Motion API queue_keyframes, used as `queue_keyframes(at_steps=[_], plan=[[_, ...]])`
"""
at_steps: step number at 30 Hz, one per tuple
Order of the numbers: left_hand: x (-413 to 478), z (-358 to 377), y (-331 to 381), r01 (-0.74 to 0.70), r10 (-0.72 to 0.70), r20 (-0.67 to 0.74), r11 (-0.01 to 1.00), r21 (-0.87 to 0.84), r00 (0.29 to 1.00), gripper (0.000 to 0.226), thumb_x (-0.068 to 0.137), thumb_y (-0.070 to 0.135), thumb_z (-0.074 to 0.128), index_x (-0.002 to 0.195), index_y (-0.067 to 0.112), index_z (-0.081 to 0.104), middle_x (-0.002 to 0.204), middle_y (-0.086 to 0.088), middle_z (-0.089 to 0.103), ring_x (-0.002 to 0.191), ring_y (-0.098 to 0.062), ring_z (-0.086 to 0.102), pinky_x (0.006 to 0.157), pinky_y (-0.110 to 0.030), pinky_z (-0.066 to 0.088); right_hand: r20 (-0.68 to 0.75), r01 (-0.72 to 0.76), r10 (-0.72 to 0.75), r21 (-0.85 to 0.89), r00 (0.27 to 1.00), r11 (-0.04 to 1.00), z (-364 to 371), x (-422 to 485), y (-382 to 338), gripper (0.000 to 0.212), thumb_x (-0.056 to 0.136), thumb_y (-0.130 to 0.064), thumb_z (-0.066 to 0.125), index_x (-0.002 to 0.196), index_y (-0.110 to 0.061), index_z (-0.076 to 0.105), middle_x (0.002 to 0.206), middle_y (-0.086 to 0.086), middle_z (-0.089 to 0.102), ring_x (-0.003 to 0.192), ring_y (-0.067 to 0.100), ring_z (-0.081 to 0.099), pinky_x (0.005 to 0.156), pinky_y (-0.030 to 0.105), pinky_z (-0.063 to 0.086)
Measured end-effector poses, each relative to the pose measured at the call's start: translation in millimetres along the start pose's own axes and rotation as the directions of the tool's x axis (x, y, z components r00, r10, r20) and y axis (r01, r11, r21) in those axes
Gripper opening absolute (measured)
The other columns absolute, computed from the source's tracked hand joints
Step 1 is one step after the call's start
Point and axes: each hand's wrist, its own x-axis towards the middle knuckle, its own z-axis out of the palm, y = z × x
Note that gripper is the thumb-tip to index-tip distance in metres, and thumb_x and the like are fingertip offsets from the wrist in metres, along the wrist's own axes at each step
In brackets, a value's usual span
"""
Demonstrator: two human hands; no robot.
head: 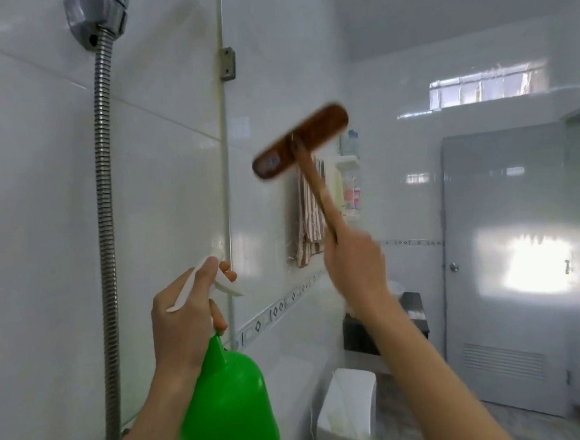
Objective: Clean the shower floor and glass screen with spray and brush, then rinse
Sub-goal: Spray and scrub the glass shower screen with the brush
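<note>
Gripping the neck of a bright green, bulb-shaped plastic spray bottle [229,402], the left hand [185,316] has its thumb laid along the white plastic trigger head [213,276] and its fingertips curled over the lever; the bottle hangs low and in the middle of the view, just beside the white metal edge strip [226,190] of the clear glass screen [261,118]; it looks smooth and thin-walled, probably light unless full, and likely slick when wet, so the narrow neck under the trigger seems the surest place to hold; the right hand [353,267] is wrapped round the lower end of a brown wooden handle [317,187], though blur hides how each finger lies; the long, round-ended brown wooden brush head [300,141] sits high up at the glass, tilted, and whether its bristles touch cannot be told; the brush looks stiff and fairly light, yet head-heavy on its long handle, so a grip nearer the head would give more pressure; glossy white wall tiles [33,203] and a ribbed metal shower hose [103,198] stand to the left; a striped cloth [308,225] hangs behind the glass.
</note>
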Motion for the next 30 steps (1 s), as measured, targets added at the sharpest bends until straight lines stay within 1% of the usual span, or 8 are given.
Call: queue_keyframes(at_steps=[4,9,13,16,19,22,26,30], plan=[[2,19,3,0.008,-0.008,0.009,1.0,-0.005,1.0,0.03,0.093,0.044,0.06,0.077,0.027,0.078,0.085,-0.026,0.071,0.043,-0.017,0.047,0.057,-0.034,0.043,-0.072,-0.035,0.034,-0.017,0.997,0.999,-16,64,3,0.054,0.105,-0.024,0.029,0.151,-0.039,0.007,0.065,0.003,0.05,0.047,0.012,0.045,0.044,0.027,0.043],[-2,35,8,0.0,0.001,0.023,0.999,-0.037,1.0,0.03,0.094,0.043,0.059,0.075,0.03,0.078,0.081,-0.016,0.073,0.042,-0.014,0.048,0.06,-0.034,0.043,-0.003,-0.038,0.038,0.056,0.999,0.998,-30,-57,41,0.059,0.102,-0.028,0.036,0.147,-0.043,0.0,0.061,0.007,0.055,0.047,0.02,0.054,0.05,0.036,0.055],[-10,48,10,0.02,-0.018,0.058,0.999,-0.05,0.998,0.031,0.094,0.04,0.06,0.073,0.028,0.078,0.081,0.003,0.077,0.038,-0.013,0.046,0.058,-0.033,0.043,-0.089,0.002,-0.002,0.003,0.996,1.0,-61,26,40,0.053,0.103,-0.029,0.033,0.151,-0.036,0.012,0.07,0.004,0.056,0.053,0.018,0.054,0.055,0.037,0.056],[-14,54,12,0.029,-0.024,0.086,0.998,-0.061,0.996,0.029,0.094,0.042,0.059,0.073,0.036,0.078,0.081,-0.006,0.076,0.039,-0.014,0.047,0.06,-0.035,0.043,-0.194,-0.044,0.049,0.027,0.98,0.999,-84,56,52,0.052,0.103,-0.026,0.035,0.151,-0.035,0.016,0.067,0.003,0.055,0.054,0.015,0.054,0.051,0.029,0.051],[-18,56,16,0.015,-0.007,0.102,0.997,-0.078,0.995,0.031,0.096,0.04,0.057,0.071,0.039,0.077,0.081,-0.002,0.076,0.038,-0.014,0.045,0.058,-0.033,0.042,-0.143,-0.184,0.202,0.131,0.969,0.974,-75,-44,91,0.041,0.102,-0.031,0.038,0.143,-0.026,0.04,0.058,0.0,0.051,0.047,0.014,0.054,0.047,0.03,0.052],[-25,59,16,0.011,-0.001,0.121,0.997,-0.082,0.993,0.031,0.095,0.04,0.058,0.072,0.038,0.077,0.082,-0.008,0.076,0.038,-0.013,0.044,0.058,-0.033,0.042,-0.155,-0.226,0.25,0.154,0.956,0.962,-72,-130,106,0.056,0.098,-0.03,0.041,0.15,-0.034,0.02,0.053,0.003,0.049,0.043,0.018,0.051,0.043,0.029,0.05],[-35,67,13,0.03,-0.019,0.146,0.997,-0.073,0.989,0.031,0.095,0.04,0.059,0.07,0.039,0.077,0.087,-0.022,0.073,0.038,-0.012,0.045,0.054,-0.029,0.043,-0.255,-0.189,0.228,0.169,0.94,0.967,-99,-53,106,0.054,0.102,-0.028,0.038,0.146,-0.045,0.011,0.058,0.003,0.047,0.05,0.016,0.053,0.05,0.026,0.05],[-48,72,6,0.039,-0.026,0.181,0.997,-0.068,0.983,0.03,0.095,0.041,0.059,0.07,0.04,0.077,0.09,-0.029,0.07,0.039,-0.016,0.045,0.054,-0.03,0.043,-0.271,-0.152,0.177,0.11,0.946,0.982,-113,-20,113,0.055,0.103,-0.029,0.037,0.15,-0.04,0.01,0.058,0.002,0.045,0.048,0.015,0.051,0.048,0.024,0.05]])
